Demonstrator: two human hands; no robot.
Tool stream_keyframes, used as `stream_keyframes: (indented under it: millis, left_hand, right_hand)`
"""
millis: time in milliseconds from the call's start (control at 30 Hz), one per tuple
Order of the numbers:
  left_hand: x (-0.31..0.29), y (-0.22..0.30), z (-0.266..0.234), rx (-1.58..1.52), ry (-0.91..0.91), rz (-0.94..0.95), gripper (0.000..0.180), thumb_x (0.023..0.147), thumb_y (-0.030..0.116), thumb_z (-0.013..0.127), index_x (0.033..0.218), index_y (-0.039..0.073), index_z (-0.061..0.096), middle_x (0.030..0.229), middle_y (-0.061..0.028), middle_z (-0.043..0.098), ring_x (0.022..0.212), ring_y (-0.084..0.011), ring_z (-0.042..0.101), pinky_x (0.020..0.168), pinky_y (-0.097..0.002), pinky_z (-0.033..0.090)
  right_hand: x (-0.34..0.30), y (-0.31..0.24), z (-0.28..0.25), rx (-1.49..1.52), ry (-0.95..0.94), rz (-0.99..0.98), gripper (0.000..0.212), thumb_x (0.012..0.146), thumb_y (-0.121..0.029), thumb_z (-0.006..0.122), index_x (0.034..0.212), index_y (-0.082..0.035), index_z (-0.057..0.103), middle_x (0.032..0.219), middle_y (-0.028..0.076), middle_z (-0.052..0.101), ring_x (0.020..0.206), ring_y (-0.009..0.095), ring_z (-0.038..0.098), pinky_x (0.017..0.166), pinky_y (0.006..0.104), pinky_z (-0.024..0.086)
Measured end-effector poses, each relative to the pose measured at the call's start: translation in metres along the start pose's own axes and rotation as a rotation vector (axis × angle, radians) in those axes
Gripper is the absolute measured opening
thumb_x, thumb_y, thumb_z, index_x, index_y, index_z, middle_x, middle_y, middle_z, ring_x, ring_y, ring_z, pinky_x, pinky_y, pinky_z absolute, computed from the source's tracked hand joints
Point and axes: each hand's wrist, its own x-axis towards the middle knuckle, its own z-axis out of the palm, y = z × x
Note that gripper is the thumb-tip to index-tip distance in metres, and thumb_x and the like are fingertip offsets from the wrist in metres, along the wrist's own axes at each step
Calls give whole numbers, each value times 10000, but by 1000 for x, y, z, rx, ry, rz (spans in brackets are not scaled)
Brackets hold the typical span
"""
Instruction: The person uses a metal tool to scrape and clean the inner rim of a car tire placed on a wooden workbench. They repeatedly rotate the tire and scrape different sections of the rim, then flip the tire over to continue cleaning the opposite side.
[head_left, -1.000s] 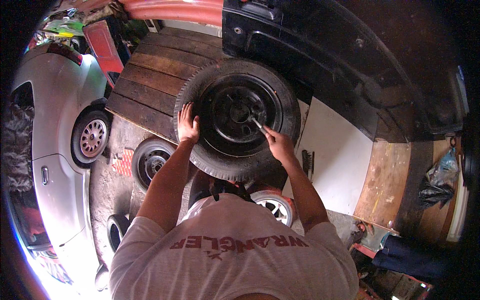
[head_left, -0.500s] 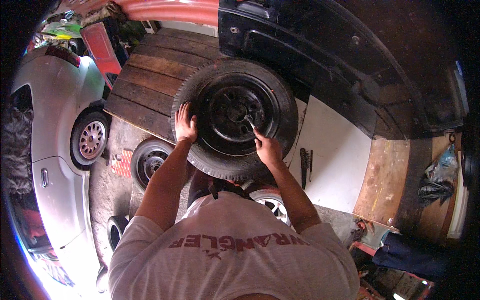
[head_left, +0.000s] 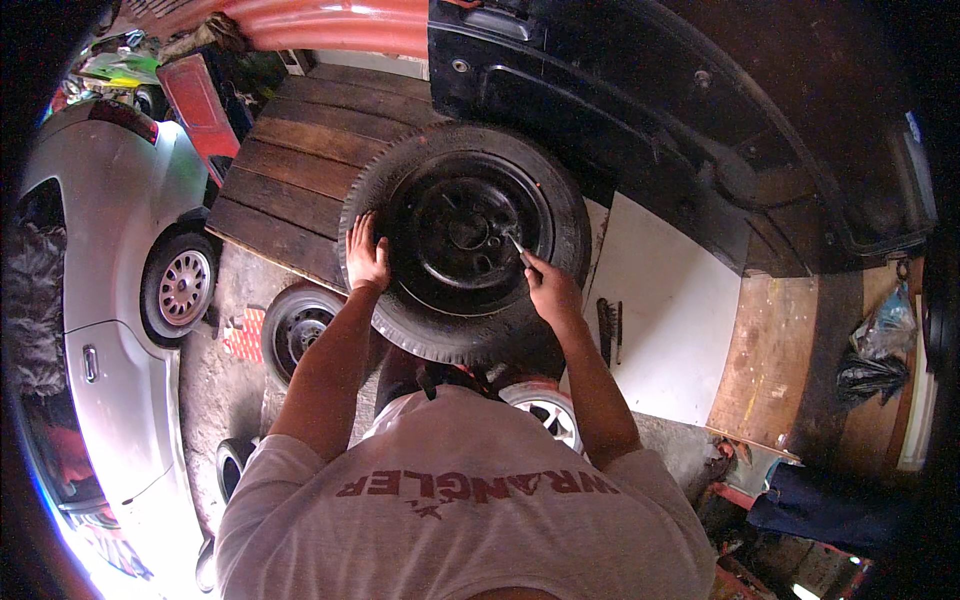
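Observation:
A large black tyre on a black steel rim lies flat in front of me, partly over a plank top. My left hand rests on the tyre's left sidewall, fingers stretched out and slightly apart. Closed round the handle of a small brush, my right hand is over the lower right of the wheel. The brush's pale tip meets the rim's face just right of the centre hole. Parts of the rim's middle look glossy.
Dark planks extend to the left. On a white board to the right lie a dark, toothed-looking tool and a thin rod. A black panel stands behind. Other wheels and a silver car are at left.
My right hand has shifted a little to the right, carrying the brush tip from beside the centre hole outward along the rim. The left hand keeps its place on the tyre.

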Motion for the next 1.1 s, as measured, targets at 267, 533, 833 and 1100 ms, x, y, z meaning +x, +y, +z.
stream_keyframes:
  millis: [267, 533, 833, 1100]
  left_hand:
    - [-2, -3, 2, -7, 6, 6, 585, 930, 390, 405, 1424, 79, 365, 1458, -126, 394, 1401, -308, 274, 1157, -455, 166]
    - [-3, -5, 1, 3, 12, 15, 582, 932, 385, 400, 1427, 81, 359, 1455, -130, 396, 1394, -314, 285, 1158, -454, 163]
    - [-2, -7, 4, -24, 6, 33, 597, 945, 424, 370, 1429, 75, 351, 1458, -133, 391, 1396, -321, 275, 1160, -453, 152]
    - [-1, -2, 4, -6, -6, 12, 579, 936, 384, 404, 1425, 77, 358, 1459, -134, 390, 1399, -313, 275, 1161, -450, 149]
  right_hand:
    - [-24, -9, 21, -209, -73, -19, 330, 875, -242, 620, 1204, -241, 640, 773, 183, 655, 682, 364, 642, 625, 454, 504]
    - [-5, -19, 4, -120, -137, 196, 334, 914, -313, 563, 1244, -277, 602, 860, 177, 676, 752, 373, 657, 659, 462, 525]
    - [-33, 5, 35, -55, 40, -142, 337, 894, -210, 602, 1230, -193, 624, 771, 182, 657, 681, 357, 644, 605, 437, 489]
    - [-4, -8, 17, 0, 12, 43, 396, 923, -263, 547, 1314, -201, 536, 878, 192, 674, 773, 391, 652, 704, 485, 512]
